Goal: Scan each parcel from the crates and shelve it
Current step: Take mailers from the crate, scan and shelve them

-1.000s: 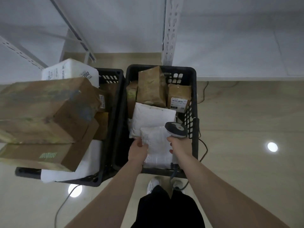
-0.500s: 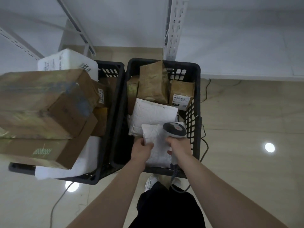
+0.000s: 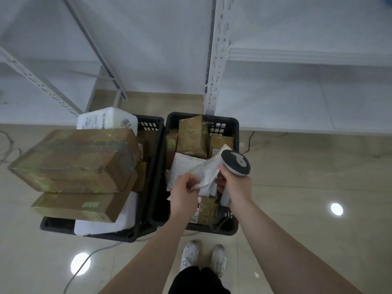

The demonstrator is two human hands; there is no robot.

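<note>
My left hand (image 3: 185, 188) grips a small white plastic mailer (image 3: 209, 175), lifted and tilted above the right black crate (image 3: 234, 128). My right hand (image 3: 234, 186) holds the grey handheld scanner (image 3: 235, 163) by its handle, head up, right beside the mailer. Under them in this crate lie a larger white mailer (image 3: 183, 164), several brown boxes (image 3: 192, 135) at the far end, and a brown labelled box (image 3: 204, 211) at the near end. The left black crate (image 3: 63, 227) is piled with big brown cartons (image 3: 74, 158) and white parcels (image 3: 106, 122).
White metal shelving (image 3: 297, 92) stands behind the crates, its slotted upright (image 3: 216, 60) just beyond the right crate. Cables (image 3: 80, 270) run over the glossy tiled floor. My white shoes (image 3: 203, 257) are close to the right crate's near edge.
The small white mailer has come up out of the right crate and turned on edge in my left hand, uncovering a brown box. The scanner rose with my right hand.
</note>
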